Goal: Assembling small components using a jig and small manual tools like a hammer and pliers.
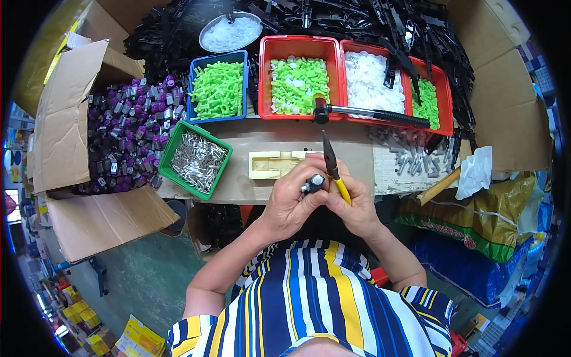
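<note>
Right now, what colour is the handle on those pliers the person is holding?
Yellow. The pliers' handle shows best in the head view.

Your tan worktop (235, 140) carries a cream block (262, 174) near you, a green tray (166, 168) to its left, a blue bin (217, 119) and red bins (285, 49) farther back, loose grey pieces (418, 165) at right, and black parts (333, 19) piled far.

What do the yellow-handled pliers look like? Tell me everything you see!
The dark, metal-looking long-nosed pliers have slim jaws that taper to a point and look closed. Their yellow handle seems plastic or rubber. The right hand grips it, with the tip pointing forward, toward the black-headed hammer. Part of the handle is hidden; whether the left hand touches the pliers is unclear.
</note>
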The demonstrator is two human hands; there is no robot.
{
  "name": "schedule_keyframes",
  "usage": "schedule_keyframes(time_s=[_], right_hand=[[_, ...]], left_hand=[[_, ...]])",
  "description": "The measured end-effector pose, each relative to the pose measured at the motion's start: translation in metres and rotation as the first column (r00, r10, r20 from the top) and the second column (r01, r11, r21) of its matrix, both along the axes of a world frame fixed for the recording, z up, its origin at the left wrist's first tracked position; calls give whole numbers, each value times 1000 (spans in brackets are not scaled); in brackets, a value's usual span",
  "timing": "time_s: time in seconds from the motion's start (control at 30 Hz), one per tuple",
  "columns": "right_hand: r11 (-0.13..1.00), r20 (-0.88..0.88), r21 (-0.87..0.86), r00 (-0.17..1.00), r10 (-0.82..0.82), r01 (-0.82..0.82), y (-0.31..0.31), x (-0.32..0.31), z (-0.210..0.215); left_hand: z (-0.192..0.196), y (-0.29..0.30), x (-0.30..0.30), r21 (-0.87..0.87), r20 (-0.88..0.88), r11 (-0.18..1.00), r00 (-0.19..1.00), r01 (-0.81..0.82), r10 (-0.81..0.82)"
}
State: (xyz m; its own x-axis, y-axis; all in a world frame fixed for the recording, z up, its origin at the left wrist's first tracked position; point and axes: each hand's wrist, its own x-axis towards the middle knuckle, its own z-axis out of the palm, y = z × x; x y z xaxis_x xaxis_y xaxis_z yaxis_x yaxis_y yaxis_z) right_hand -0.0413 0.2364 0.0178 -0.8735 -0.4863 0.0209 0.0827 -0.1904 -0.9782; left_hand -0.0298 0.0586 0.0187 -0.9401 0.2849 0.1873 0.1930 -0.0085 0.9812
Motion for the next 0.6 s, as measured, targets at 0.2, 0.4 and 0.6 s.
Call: schedule_keyframes(time_s=[0.2,0.4,0.6], right_hand=[[973,321,-213,947,-18,91,10,0,-6],[960,37,-258,992,120,-107,30,-12,0],[867,-405,496,894,189,41,28,-16,25]], left_hand=[[14,-4,1,118,-89,988,990,-95,106],[13,-26,7,-95,-23,987,991,-132,130],[4,-31,12,-43,-74,989,987,-143,139]])
